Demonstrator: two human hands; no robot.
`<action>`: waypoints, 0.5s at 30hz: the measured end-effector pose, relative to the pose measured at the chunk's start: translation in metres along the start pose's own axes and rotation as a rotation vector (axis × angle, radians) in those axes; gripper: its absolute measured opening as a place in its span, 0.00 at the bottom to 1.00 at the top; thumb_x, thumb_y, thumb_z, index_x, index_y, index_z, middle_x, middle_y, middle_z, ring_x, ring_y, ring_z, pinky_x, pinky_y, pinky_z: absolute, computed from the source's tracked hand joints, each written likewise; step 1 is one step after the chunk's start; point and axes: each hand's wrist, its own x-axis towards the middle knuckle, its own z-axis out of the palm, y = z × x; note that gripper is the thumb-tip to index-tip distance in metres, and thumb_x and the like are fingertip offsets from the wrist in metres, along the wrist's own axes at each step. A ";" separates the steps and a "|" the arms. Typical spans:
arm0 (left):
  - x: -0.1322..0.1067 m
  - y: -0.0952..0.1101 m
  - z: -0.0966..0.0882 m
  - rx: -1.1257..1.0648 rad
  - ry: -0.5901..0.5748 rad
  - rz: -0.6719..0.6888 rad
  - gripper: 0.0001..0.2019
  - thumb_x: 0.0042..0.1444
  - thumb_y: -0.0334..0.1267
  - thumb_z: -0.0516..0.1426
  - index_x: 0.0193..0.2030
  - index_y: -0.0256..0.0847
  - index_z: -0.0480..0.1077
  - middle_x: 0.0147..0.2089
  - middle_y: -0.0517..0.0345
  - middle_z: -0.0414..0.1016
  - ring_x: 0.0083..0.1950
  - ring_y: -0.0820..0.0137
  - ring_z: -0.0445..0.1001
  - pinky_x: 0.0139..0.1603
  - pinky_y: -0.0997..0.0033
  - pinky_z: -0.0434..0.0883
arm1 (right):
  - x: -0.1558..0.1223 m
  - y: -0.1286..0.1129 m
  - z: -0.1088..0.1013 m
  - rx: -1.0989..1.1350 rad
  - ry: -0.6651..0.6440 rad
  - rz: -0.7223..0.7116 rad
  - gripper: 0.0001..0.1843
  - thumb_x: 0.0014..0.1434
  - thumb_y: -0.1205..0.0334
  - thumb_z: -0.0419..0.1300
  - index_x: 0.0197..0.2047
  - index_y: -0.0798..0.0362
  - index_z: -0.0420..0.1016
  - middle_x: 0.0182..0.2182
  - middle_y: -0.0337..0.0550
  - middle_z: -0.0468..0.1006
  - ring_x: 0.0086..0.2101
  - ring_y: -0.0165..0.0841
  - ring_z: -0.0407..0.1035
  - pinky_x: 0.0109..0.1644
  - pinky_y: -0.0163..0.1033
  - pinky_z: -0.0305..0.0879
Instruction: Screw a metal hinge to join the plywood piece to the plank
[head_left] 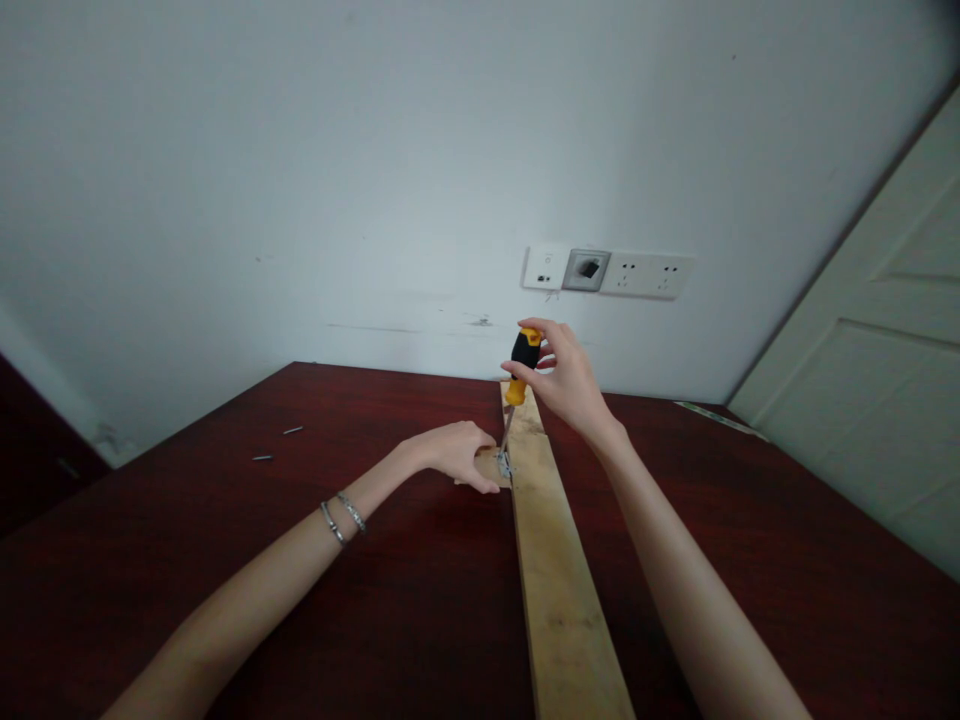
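A long pale wooden plank (559, 580) lies lengthwise on the dark red table (225, 560). My right hand (566, 380) is closed round the black and yellow handle of a screwdriver (520, 368), held nearly upright, its tip down on a small metal bracket (504, 464) at the plank's left edge. My left hand (454, 452) is curled round a small wooden block (489, 466) that butts against the plank beside the bracket. Two thin bracelets (342, 517) sit on my left wrist.
Two loose screws (276, 445) lie on the table at the far left. A row of wall sockets (606, 271) is on the white wall behind. A pale door (877, 390) stands at the right.
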 end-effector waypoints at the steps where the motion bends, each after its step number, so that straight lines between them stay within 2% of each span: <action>1: 0.000 0.000 0.000 0.000 0.001 0.000 0.17 0.43 0.50 0.64 0.30 0.36 0.72 0.22 0.62 0.71 0.21 0.76 0.64 0.24 0.76 0.56 | 0.000 0.000 0.000 0.004 0.004 -0.002 0.24 0.52 0.58 0.61 0.53 0.46 0.66 0.48 0.47 0.68 0.36 0.35 0.66 0.38 0.44 0.71; 6: 0.001 -0.002 0.002 0.006 0.010 0.023 0.17 0.44 0.50 0.63 0.31 0.36 0.72 0.23 0.61 0.72 0.22 0.75 0.65 0.24 0.76 0.56 | 0.000 0.001 0.000 0.132 -0.053 0.030 0.28 0.53 0.63 0.57 0.57 0.45 0.59 0.47 0.45 0.70 0.39 0.35 0.68 0.43 0.45 0.70; 10: 0.002 -0.003 0.003 0.033 0.014 0.019 0.18 0.43 0.50 0.64 0.31 0.36 0.72 0.24 0.60 0.72 0.22 0.75 0.65 0.24 0.76 0.56 | 0.000 0.000 -0.001 0.013 0.006 0.008 0.24 0.51 0.57 0.62 0.52 0.46 0.65 0.46 0.46 0.68 0.39 0.37 0.67 0.41 0.46 0.70; 12: 0.002 -0.003 0.004 0.044 0.024 0.022 0.18 0.43 0.50 0.64 0.31 0.35 0.72 0.25 0.60 0.73 0.23 0.75 0.65 0.24 0.76 0.56 | 0.000 0.000 -0.001 0.015 0.019 0.010 0.22 0.52 0.58 0.62 0.51 0.47 0.67 0.45 0.47 0.68 0.38 0.36 0.67 0.40 0.45 0.71; 15: 0.003 -0.003 0.005 0.046 0.036 0.030 0.19 0.43 0.51 0.64 0.31 0.35 0.73 0.26 0.59 0.73 0.24 0.74 0.66 0.25 0.75 0.56 | 0.000 0.000 -0.003 0.134 -0.020 0.025 0.27 0.53 0.63 0.59 0.57 0.45 0.60 0.45 0.45 0.70 0.38 0.35 0.68 0.44 0.46 0.70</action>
